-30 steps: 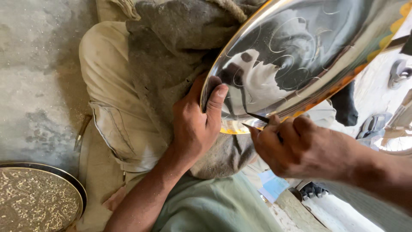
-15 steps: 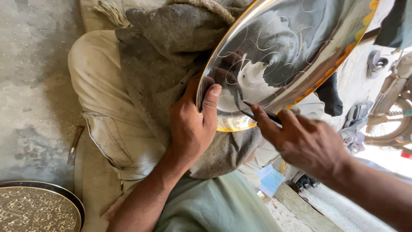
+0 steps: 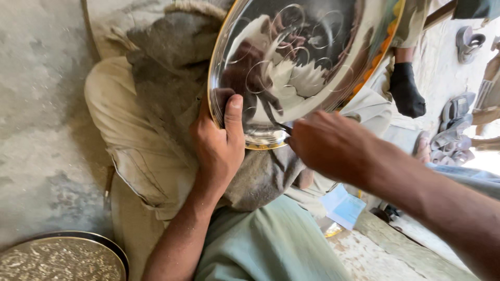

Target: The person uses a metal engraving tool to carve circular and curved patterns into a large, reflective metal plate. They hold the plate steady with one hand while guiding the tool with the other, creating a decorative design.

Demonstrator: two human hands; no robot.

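A large shiny metal tray (image 3: 312,57) with a golden rim rests tilted on a grey cloth (image 3: 166,78) over my lap. Curved lines and circles are scratched into its mirror surface. My left hand (image 3: 219,145) grips the tray's lower left rim, thumb lying on the polished face. My right hand (image 3: 328,145) is closed around a thin dark pointed tool (image 3: 285,127) whose tip touches the tray near its bottom edge.
A round engraved tray (image 3: 57,260) with a dark rim lies on the concrete floor at the lower left. Sandals (image 3: 458,119) and a foot in a black sock (image 3: 406,93) are at the right. A blue-white paper (image 3: 344,205) lies beside my leg.
The view has shifted, and the tray now sits higher and more central. My right hand has slid left along the tray's lower edge with the tool. The left hand keeps its grip.
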